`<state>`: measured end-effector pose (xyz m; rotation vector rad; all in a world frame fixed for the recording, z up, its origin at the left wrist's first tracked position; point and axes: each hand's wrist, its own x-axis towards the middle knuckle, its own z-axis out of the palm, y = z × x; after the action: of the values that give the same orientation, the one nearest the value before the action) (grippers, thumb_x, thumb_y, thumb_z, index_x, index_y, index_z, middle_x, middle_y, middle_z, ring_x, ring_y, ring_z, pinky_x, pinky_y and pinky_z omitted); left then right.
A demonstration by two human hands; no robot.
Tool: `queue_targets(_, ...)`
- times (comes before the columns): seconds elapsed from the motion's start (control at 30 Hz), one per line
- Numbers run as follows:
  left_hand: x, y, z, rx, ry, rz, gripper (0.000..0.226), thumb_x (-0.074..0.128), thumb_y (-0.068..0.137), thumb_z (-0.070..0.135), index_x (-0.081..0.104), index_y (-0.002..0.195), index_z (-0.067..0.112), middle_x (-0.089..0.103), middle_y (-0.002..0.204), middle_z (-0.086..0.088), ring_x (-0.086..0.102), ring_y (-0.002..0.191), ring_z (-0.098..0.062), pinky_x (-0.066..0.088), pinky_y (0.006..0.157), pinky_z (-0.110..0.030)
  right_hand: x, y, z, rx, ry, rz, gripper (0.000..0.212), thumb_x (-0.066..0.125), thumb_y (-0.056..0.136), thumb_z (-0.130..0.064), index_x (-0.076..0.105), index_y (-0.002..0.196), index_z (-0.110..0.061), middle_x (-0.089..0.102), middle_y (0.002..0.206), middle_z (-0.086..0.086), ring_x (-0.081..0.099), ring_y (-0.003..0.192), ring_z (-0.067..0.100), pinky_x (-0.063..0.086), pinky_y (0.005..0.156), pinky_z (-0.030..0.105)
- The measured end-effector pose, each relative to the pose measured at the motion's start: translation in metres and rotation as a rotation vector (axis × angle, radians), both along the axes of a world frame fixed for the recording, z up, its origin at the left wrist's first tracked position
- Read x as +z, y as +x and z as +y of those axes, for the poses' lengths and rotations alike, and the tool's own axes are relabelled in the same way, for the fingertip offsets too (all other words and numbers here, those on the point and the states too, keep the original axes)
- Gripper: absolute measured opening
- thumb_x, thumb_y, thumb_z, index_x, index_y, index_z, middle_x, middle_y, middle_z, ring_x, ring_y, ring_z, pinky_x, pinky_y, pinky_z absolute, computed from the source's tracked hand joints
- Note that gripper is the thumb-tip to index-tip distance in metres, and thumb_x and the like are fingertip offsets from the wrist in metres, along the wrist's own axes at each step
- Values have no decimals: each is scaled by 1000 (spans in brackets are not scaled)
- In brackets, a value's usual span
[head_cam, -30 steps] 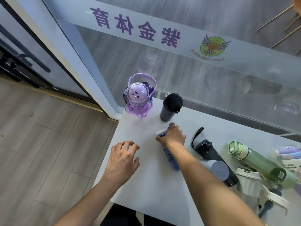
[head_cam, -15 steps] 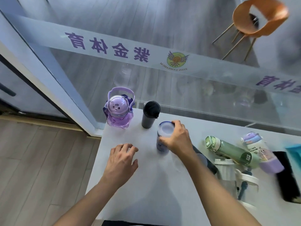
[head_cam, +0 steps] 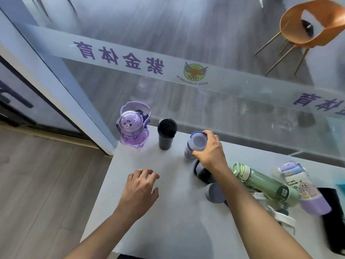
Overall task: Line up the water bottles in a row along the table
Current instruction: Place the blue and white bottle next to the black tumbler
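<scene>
Fingers (head_cam: 209,134) of the right hand (head_cam: 211,152) are wrapped around the top of a white bottle with a blue-rimmed pale lid (head_cam: 196,143), which stands upright at centre frame on the white surface (head_cam: 168,212). Thumb and fingers close on the lid from the right side; the bottle body shows below and left of them. Left hand (head_cam: 139,191) rests palm-down on the surface at lower centre, fingers loosely spread, holding nothing, well apart from that bottle. To its left, along the far edge, a black cylindrical tumbler (head_cam: 166,135) and a translucent purple bottle with a domed lid and carry handle (head_cam: 132,126) stand upright. At right frame, a green bottle (head_cam: 265,182) and a lilac printed bottle (head_cam: 304,187) lie on their sides.
</scene>
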<state>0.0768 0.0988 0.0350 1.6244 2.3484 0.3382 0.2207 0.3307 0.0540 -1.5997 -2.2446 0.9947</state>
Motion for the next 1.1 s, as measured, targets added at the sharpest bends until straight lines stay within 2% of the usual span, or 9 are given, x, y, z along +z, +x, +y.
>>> queue_targets(0.2, 12, 45, 5, 91, -16, 10, 32, 73, 73, 29, 65, 104, 26, 63, 105, 7, 60, 96, -22, 47, 83, -36, -10, 3, 21, 74, -11, 65, 81, 86, 67, -31, 44, 137, -28, 51, 129, 1, 51, 118, 25, 45, 100, 37)
queue_targets(0.4, 19, 84, 11, 158, -20, 4, 32, 72, 74, 31, 65, 105, 28, 62, 105, 8, 59, 96, -20, 47, 82, -34, -15, 7, 30, 112, -10, 119, 82, 86, 68, -33, 43, 137, -29, 51, 126, 1, 52, 114, 26, 46, 100, 38)
queue_targets(0.67, 25, 104, 13, 191, -37, 6, 32, 71, 77, 33, 64, 107, 28, 62, 107, 8, 59, 99, -20, 47, 84, -36, -19, 8, 31, 128, 17, 105, 85, 86, 68, -38, 41, 139, -30, 51, 128, 3, 53, 115, 28, 46, 102, 41)
queue_targets(0.87, 25, 89, 29, 185, -13, 13, 34, 70, 79, 32, 62, 112, 27, 62, 111, 6, 58, 99, -22, 45, 84, -37, -9, 32, 28, 100, -28, 106, 114, 86, 63, -55, 18, 153, -39, 47, 142, 3, 45, 130, 22, 40, 110, 38)
queue_targets(0.93, 27, 85, 44, 163, 20, 12, 36, 68, 80, 30, 61, 115, 26, 62, 112, 5, 58, 99, -22, 43, 83, -37, -11, 53, 27, 69, -42, 94, 108, 83, 66, -57, 21, 152, -37, 48, 140, 3, 46, 130, 20, 42, 110, 39)
queue_targets(1.0, 30, 82, 63, 127, 67, 18, 40, 67, 80, 28, 59, 119, 23, 61, 116, 3, 58, 104, -23, 43, 85, -38, -18, 75, 25, 38, -87, 56, 92, 79, 74, -50, 30, 149, -32, 51, 135, 2, 47, 129, 20, 42, 108, 38)
queue_targets(1.1, 34, 77, 96, 73, 136, 25, 52, 66, 79, 23, 53, 130, 19, 56, 133, -2, 51, 121, -26, 40, 94, -40, -34, 97, 20, 62, -195, -123, 79, 76, 80, -44, 37, 146, -24, 53, 135, 8, 48, 129, 26, 40, 107, 37)
